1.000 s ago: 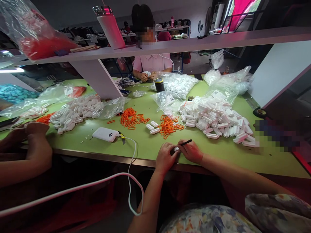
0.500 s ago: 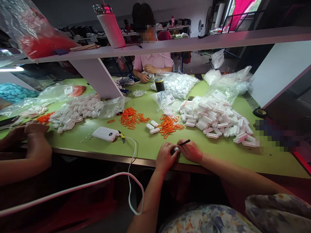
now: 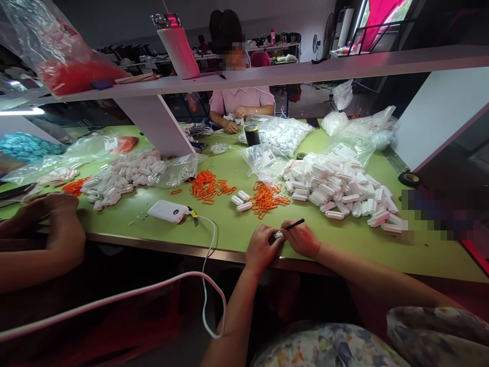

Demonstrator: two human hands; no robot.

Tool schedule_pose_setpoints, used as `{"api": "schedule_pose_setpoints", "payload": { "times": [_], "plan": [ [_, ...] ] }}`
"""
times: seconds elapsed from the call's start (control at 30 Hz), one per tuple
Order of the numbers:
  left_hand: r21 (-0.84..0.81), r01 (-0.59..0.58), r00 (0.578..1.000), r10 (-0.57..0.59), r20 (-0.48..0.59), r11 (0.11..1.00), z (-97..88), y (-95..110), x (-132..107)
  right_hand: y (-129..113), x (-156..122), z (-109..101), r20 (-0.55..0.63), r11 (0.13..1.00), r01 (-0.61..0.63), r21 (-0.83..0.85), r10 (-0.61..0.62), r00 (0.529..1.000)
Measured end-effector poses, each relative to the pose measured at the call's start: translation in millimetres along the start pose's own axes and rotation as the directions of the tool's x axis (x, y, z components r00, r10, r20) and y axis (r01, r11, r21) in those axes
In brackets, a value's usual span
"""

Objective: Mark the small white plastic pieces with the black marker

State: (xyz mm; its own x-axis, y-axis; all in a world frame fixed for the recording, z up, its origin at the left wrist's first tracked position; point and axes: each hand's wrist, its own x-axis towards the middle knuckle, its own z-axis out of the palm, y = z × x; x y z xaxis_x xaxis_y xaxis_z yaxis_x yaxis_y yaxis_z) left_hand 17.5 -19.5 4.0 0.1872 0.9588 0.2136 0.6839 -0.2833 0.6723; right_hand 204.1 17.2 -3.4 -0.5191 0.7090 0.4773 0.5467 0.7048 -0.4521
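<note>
Near the table's front edge, my left hand is closed around a small white plastic connector housing, of which only one end shows. A dark strip lies beside it under the fingers; what it is I cannot make out. My right hand pinches a thin black pen-like tool, its far end pointing up to the right. The fingers of both hands meet at the white piece, and they hide the tool's lower end. Just beyond my hands lie a few white connector housings and a pile of orange rectangular frames.
White housings are heaped at right. A second orange pile and a white power bank with a cable lie left. A co-worker's arms rest at far left; another person sits opposite. A shelf spans the table.
The whole view has shifted slightly. My hands keep nearly the same place, and the black tool's upper end sits a little further right. The person opposite has moved their hands slightly.
</note>
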Motion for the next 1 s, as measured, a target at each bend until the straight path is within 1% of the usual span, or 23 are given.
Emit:
{"api": "schedule_pose_setpoints", "payload": {
  "times": [0.3,0.47,0.6,0.77,0.87,1.0],
  "plan": [
    [-0.004,0.009,1.000,-0.009,-0.006,1.000,0.1,1.7,1.0,-0.2,0.7,0.7,0.014,1.000,0.020,0.006,-0.020,1.000],
    [0.006,0.008,1.000,-0.008,-0.003,1.000,-0.1,1.5,1.0,0.4,0.2,1.4,0.009,0.998,0.055,-0.003,-0.055,0.998],
    [0.016,0.000,1.000,0.000,-0.011,1.000,1.7,-0.6,0.9,0.0,0.5,4.7,0.039,0.999,0.047,-0.026,-0.046,0.998],
    [0.025,-0.007,1.000,0.008,-0.029,1.000,3.3,-2.5,0.6,-2.8,2.6,5.6,0.048,0.996,0.088,-0.034,-0.086,0.995],
    [0.021,-0.010,1.000,0.010,-0.026,1.000,2.2,-1.9,0.4,-2.9,2.3,2.3,0.049,0.998,0.061,0.001,-0.061,0.997],
    [0.013,-0.010,1.000,0.010,-0.008,1.000,0.8,-0.7,0.3,-1.9,0.2,-0.4,0.018,0.999,0.033,0.028,-0.034,0.999]
  ]
}}
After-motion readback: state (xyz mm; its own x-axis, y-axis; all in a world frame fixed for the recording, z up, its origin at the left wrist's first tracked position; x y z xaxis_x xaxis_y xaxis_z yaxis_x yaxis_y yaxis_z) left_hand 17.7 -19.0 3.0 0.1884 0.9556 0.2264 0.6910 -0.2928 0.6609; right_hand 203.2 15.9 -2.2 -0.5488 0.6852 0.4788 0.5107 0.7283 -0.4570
